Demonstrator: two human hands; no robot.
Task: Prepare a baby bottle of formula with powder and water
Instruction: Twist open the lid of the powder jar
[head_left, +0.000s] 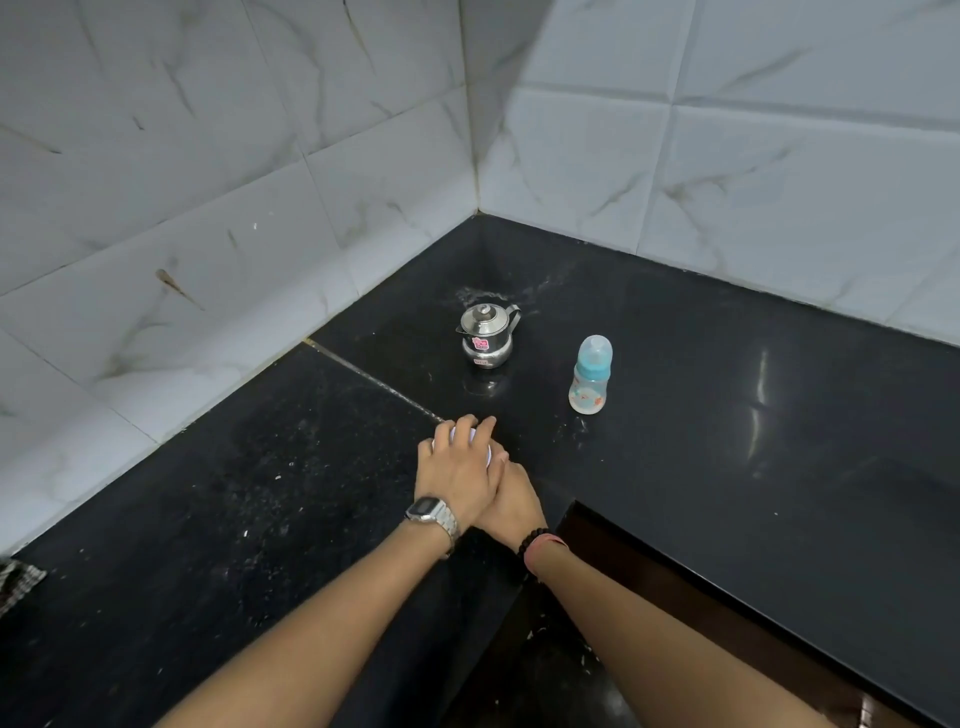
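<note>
Black polished stone makes up the worktop (727, 395), which runs into a corner of white marbled wall tiles (208, 208). From my head camera I see both my hands meeting near the middle of it. My left hand (460, 467), with a metal watch (431, 514) on its wrist, lies over a small white container (470, 435), fingers (447, 431) curled down round its top so that only slivers of white show between them. My right hand (511, 501), with a dark bead bracelet (532, 543) at the wrist, sits just behind and partly under the left, touching it; its fingers are mostly hidden, so I cannot tell whether they grip the container or only rest beside it.

Beyond my hands, a little steel pot (487, 335) with a knobbed lid and a pink sticker stands upright. To its right, apart from it, the baby bottle (590, 375) stands upright too, blue collar and clear cap on. A patterned cloth (18, 584) peeks in at the left edge.
</note>
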